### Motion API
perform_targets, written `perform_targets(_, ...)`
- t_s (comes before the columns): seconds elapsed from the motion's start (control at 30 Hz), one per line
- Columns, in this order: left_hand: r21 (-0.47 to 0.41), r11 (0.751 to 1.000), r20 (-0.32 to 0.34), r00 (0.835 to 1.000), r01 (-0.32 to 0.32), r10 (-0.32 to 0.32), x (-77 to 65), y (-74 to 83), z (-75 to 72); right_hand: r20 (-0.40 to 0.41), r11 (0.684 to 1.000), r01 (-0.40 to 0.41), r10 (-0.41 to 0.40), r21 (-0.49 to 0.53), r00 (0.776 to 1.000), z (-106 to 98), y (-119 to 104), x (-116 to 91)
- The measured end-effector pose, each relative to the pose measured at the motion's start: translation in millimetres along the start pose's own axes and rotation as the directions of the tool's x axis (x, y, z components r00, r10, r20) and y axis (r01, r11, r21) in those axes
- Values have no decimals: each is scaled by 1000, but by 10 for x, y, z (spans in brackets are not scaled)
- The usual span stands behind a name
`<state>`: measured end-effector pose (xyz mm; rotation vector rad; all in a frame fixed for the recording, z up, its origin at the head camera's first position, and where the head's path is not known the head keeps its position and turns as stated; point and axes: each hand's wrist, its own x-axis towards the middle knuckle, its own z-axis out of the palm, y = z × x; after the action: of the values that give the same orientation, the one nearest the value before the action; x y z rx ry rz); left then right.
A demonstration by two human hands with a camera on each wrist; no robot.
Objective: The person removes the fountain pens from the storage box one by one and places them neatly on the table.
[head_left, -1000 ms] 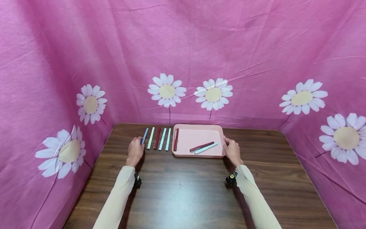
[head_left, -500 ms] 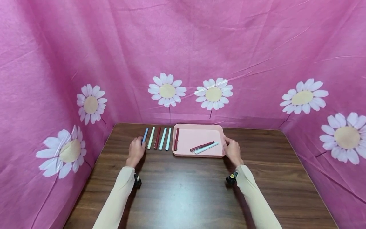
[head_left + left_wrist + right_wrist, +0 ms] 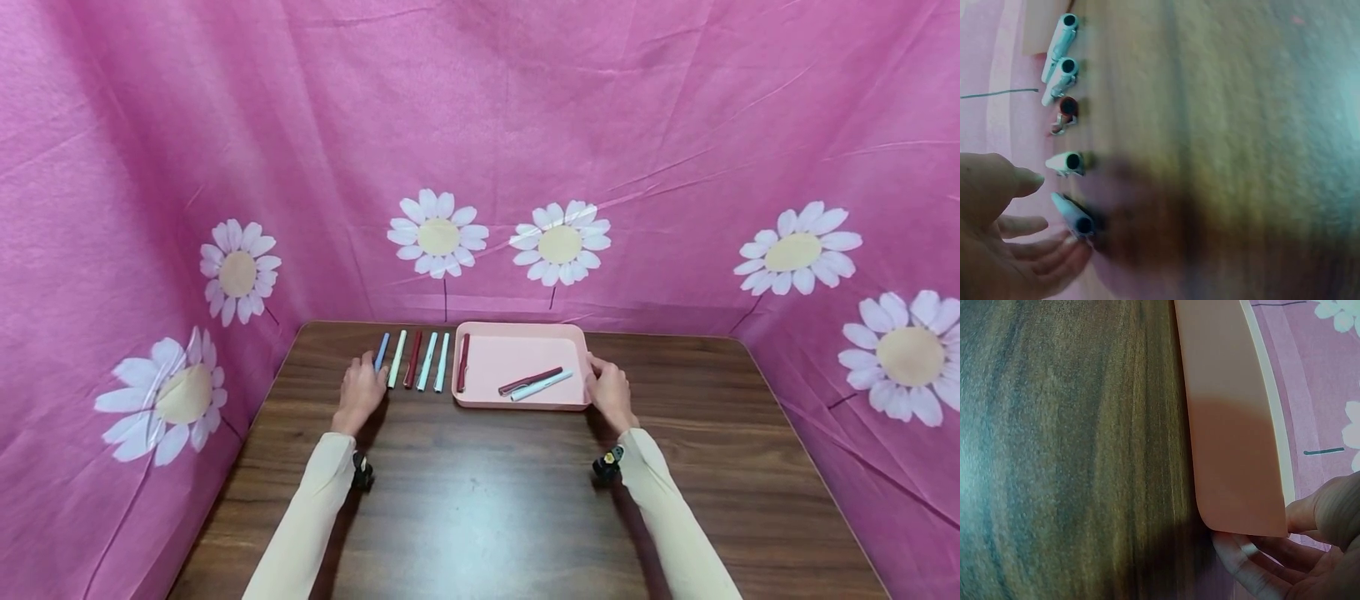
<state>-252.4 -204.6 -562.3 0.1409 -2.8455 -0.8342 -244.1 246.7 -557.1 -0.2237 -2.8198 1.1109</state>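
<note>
Left hand (image 3: 363, 386), uncurled, is touching the blue pen (image 3: 382, 350) left of frame centre, right hand (image 3: 611, 393) is gripping the pink tray (image 3: 517, 348) near centre; overpushing is probably risking bumping the pale-green pen (image 3: 397, 360).

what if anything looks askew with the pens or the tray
In the pink tray, a dark red pen and a light blue pen lie askew, out of line with the row of pens on the table.

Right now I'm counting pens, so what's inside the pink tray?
A dark red pen at the left, another red pen and a light blue pen toward the right. Beneath them, the pink tray is covered.
</note>
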Motion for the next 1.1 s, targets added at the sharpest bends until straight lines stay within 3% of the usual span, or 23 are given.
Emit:
perform_targets(0.17, 13, 1000, 3, 1000, 22, -22, 13, 61, -39, -10, 1000, 6, -6, -5, 1000, 18, -8, 1)
perform_targets(0.3, 1, 999, -89, 995, -44, 44, 6, 145, -45, -3, 1000, 8, -8, -4, 1000, 38, -1, 4)
perform_targets(0.43, -19, 991, -191, 973, -136, 130, -3, 299, -33, -20, 1000, 13, -13, 4, 1000, 28, -1, -3)
perform_targets(0.63, -28, 972, -269, 938, -234, 219, 6, 536, -5, -45, 999, 35, -35, 3, 998, 23, 48, 5)
perform_targets(0.9, -13, 930, -248, 903, -366, 352, -2, 729, 78, -11, 1000, -6, 6, -4, 1000, 18, 11, 3)
perform_targets(1.1, 62, 896, -194, 875, -440, 443, 3, 845, 156, -16, 1000, -20, 20, -10, 1000, -2, 0, 1)
